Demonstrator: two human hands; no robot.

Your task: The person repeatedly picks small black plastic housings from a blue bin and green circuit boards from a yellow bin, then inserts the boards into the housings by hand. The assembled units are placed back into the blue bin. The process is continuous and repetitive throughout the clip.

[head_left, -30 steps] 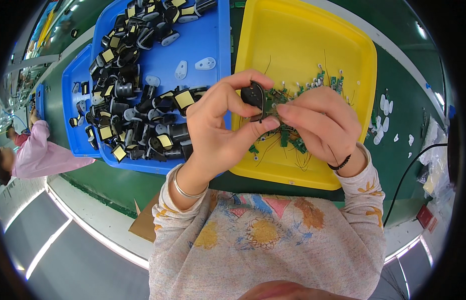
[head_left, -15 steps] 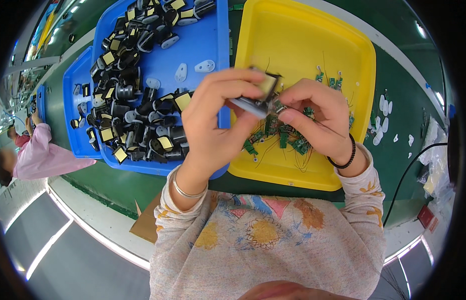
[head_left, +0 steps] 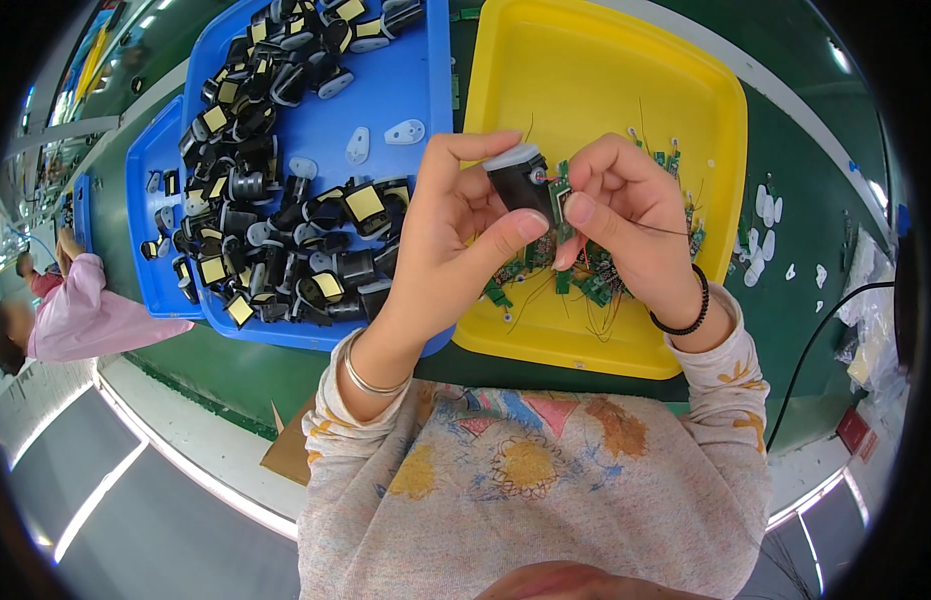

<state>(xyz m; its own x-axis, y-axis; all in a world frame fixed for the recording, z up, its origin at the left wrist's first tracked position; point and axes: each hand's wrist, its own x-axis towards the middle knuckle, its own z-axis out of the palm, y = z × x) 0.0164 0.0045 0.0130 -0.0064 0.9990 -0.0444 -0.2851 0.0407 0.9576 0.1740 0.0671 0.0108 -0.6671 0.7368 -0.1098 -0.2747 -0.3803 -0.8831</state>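
Between the fingers and thumb of my left hand is a black plastic housing with a pale grey end, tilted over the yellow tray. My right hand pinches a small green circuit board upright against the housing's right side. A thin dark wire trails from the right fingers. Below both hands, several green boards with fine wires lie in the yellow tray. Whether the board is fixed to the housing, I cannot tell.
Left of my hands, a blue tray holds many black housings with cream pads, plus loose grey oval covers. White pieces and a black cable lie at right. A person in pink sits far left.
My left hand has turned the housing, so its cream pad no longer shows and its pale end faces up. The green board in my right hand now stands upright beside it.
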